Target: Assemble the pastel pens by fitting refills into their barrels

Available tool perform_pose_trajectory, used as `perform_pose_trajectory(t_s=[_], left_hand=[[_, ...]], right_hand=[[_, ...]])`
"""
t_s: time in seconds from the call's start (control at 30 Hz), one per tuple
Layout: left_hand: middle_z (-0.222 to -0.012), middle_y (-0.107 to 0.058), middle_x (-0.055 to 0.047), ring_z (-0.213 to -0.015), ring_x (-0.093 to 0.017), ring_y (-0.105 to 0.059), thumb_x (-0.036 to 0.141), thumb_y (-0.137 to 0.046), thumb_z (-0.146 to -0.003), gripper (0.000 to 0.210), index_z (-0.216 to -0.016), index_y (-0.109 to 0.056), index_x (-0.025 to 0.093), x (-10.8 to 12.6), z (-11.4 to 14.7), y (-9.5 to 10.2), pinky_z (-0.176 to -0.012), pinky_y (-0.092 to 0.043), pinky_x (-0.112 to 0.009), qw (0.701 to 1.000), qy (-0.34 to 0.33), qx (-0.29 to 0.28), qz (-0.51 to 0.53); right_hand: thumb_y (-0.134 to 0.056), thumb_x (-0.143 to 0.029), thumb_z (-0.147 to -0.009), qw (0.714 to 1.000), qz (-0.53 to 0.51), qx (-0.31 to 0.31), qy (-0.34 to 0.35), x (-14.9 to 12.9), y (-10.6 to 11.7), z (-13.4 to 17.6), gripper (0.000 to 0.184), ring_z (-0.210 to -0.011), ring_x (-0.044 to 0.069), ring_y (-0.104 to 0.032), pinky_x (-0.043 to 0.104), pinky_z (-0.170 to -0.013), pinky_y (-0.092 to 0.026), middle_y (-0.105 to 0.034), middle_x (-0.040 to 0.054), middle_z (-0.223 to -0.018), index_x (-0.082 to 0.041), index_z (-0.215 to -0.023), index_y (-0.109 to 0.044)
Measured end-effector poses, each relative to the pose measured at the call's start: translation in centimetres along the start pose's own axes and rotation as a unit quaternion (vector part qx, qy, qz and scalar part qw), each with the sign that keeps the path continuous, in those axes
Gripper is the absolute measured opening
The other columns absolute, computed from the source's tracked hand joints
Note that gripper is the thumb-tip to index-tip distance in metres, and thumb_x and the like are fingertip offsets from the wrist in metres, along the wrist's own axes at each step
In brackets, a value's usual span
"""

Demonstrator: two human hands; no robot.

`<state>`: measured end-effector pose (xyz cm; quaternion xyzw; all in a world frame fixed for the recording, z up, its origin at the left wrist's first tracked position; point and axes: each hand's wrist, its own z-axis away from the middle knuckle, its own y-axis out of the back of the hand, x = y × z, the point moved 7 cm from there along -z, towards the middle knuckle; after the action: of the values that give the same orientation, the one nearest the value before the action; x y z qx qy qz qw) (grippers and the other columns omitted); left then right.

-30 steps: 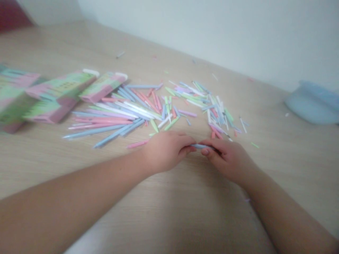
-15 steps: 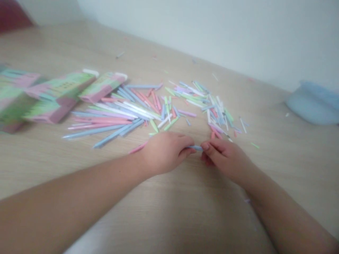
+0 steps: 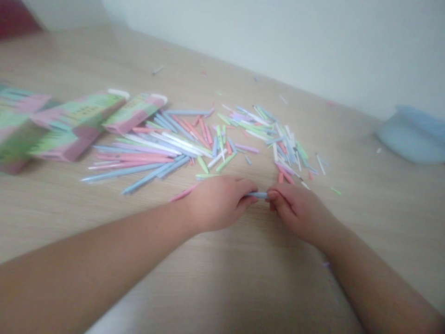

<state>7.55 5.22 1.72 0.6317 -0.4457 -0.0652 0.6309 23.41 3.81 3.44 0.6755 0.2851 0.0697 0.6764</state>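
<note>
Between my two hands is a slim light-blue pen [image 3: 260, 195], its middle bare and its ends hidden in the fingers. My left hand [image 3: 222, 199] is closed around one end, and my right hand [image 3: 295, 206] pinches the other. Just behind them lies a loose heap of pastel pen parts [image 3: 288, 148], with small tubes and thin white sticks among them. Longer pastel pens [image 3: 146, 160] fan out to the left. A pink pen [image 3: 184, 191] lies partly behind my left wrist. The picture is blurred, so fine details of the pen do not show.
Several green and pink printed boxes [image 3: 83, 118] lie at the left. A light-blue pouch-like thing [image 3: 412, 134] sits at the right by the white wall [image 3: 295, 41]. Small scraps are scattered over the wooden table [image 3: 208, 278]. Something dark red [image 3: 17, 18] shows at the far left corner.
My right hand has shifted slightly to the right, and its fingers have turned a little on the pen. Slightly more of the blue pen shows between the hands.
</note>
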Motion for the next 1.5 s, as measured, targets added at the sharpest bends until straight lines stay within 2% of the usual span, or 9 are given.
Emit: perform_pose_trajectory(t_s=[0.13, 0.23, 0.33, 0.5, 0.6, 0.77, 1.0, 1.27, 1.5], left_hand=[[-0.095, -0.074, -0.005, -0.085, -0.024, -0.070, 0.038, -0.050, -0.100, 0.021, -0.109, -0.061, 0.022, -0.3, 0.1, -0.1, -0.065, -0.046, -0.032, 1.000, 0.022, 0.003, 0.007], [-0.090, -0.072, -0.003, -0.079, -0.021, -0.068, 0.036, -0.050, -0.099, 0.016, -0.101, -0.060, 0.023, -0.5, 0.0, -0.2, -0.062, -0.042, -0.031, 0.999, 0.026, 0.008, 0.023], [-0.086, -0.071, -0.002, -0.073, -0.019, -0.065, 0.036, -0.051, -0.098, 0.016, -0.101, -0.060, 0.023, -0.8, 0.0, 0.0, -0.059, -0.040, -0.030, 0.998, 0.034, 0.028, 0.053], [-0.083, -0.069, 0.000, -0.071, -0.016, -0.062, 0.033, -0.054, -0.096, 0.014, -0.099, -0.062, 0.022, -1.0, -0.1, 0.3, -0.060, -0.041, -0.028, 0.993, 0.032, 0.043, 0.101], [-0.090, -0.068, 0.000, -0.077, -0.015, -0.063, 0.023, -0.056, -0.091, 0.013, -0.102, -0.064, 0.022, -1.0, -0.2, 0.4, -0.067, -0.046, -0.027, 0.990, 0.007, 0.057, 0.132], [-0.104, -0.066, -0.002, -0.089, -0.015, -0.064, 0.016, -0.059, -0.089, 0.021, -0.107, -0.068, 0.022, -1.3, -0.2, 0.7, -0.082, -0.050, -0.028, 0.982, -0.022, 0.102, 0.154], [-0.096, -0.073, 0.001, -0.089, -0.017, -0.067, 0.024, -0.063, -0.092, 0.014, -0.102, -0.072, 0.023, -1.7, -0.4, 0.5, -0.078, -0.048, -0.029, 0.985, 0.014, 0.085, 0.146], [-0.100, -0.074, -0.001, -0.091, -0.018, -0.067, 0.026, -0.056, -0.098, 0.020, -0.107, -0.074, 0.022, -1.4, -0.4, 0.2, -0.077, -0.047, -0.030, 0.989, -0.008, 0.059, 0.134], [-0.094, -0.071, -0.002, -0.087, -0.017, -0.065, 0.025, -0.055, -0.099, 0.018, -0.101, -0.072, 0.020, -1.2, -0.3, 0.3, -0.074, -0.045, -0.029, 0.991, -0.022, 0.056, 0.118]], right_hand=[[-0.038, -0.054, -0.107, 0.981, -0.131, -0.052, -0.135, 1.2, -1.0, 0.2, 0.053, -0.053, 0.017, -0.060, 0.030, -0.054, -0.042, -0.062, -0.0005, -0.058, -0.023, -0.070, -0.060], [-0.048, -0.054, -0.104, 0.967, -0.190, -0.002, -0.167, 1.5, -0.5, 0.3, 0.038, -0.052, 0.016, -0.061, 0.030, -0.054, -0.044, -0.066, -0.0025, -0.061, -0.024, -0.084, -0.060], [-0.057, -0.047, -0.101, 0.978, -0.159, 0.050, -0.124, 1.2, 0.6, 0.2, 0.025, -0.059, 0.017, -0.062, 0.030, -0.058, -0.044, -0.068, -0.0019, -0.068, -0.024, -0.092, -0.059], [-0.061, -0.039, -0.099, 0.997, -0.063, 0.029, -0.023, 0.4, 0.9, 0.3, 0.015, -0.070, 0.018, -0.062, 0.031, -0.063, -0.044, -0.067, 0.0016, -0.082, -0.024, -0.099, -0.063], [-0.056, -0.032, -0.102, 0.998, -0.054, 0.023, 0.011, 0.4, 0.8, 0.3, 0.011, -0.077, 0.020, -0.064, 0.033, -0.069, -0.048, -0.068, 0.0032, -0.091, -0.024, -0.108, -0.062], [-0.054, -0.026, -0.103, 0.994, 0.033, 0.069, 0.084, -0.3, 1.6, 0.2, 0.012, -0.095, 0.025, -0.066, 0.038, -0.080, -0.049, -0.071, 0.0071, -0.100, -0.023, -0.109, -0.063], [-0.056, -0.026, -0.103, 0.991, 0.056, 0.077, 0.098, -0.3, 1.5, 0.4, 0.011, -0.095, 0.025, -0.067, 0.038, -0.082, -0.050, -0.071, 0.0070, -0.099, -0.021, -0.110, -0.064], [-0.058, -0.029, -0.102, 0.990, 0.037, 0.100, 0.092, -0.3, 1.2, 0.4, 0.012, -0.089, 0.023, -0.067, 0.035, -0.075, -0.047, -0.072, 0.0056, -0.095, -0.022, -0.109, -0.066], [-0.052, -0.036, -0.105, 0.993, 0.060, 0.078, 0.070, -0.3, 0.8, 0.2, 0.023, -0.076, 0.021, -0.064, 0.032, -0.068, -0.040, -0.071, 0.0037, -0.083, -0.022, -0.101, -0.069]])
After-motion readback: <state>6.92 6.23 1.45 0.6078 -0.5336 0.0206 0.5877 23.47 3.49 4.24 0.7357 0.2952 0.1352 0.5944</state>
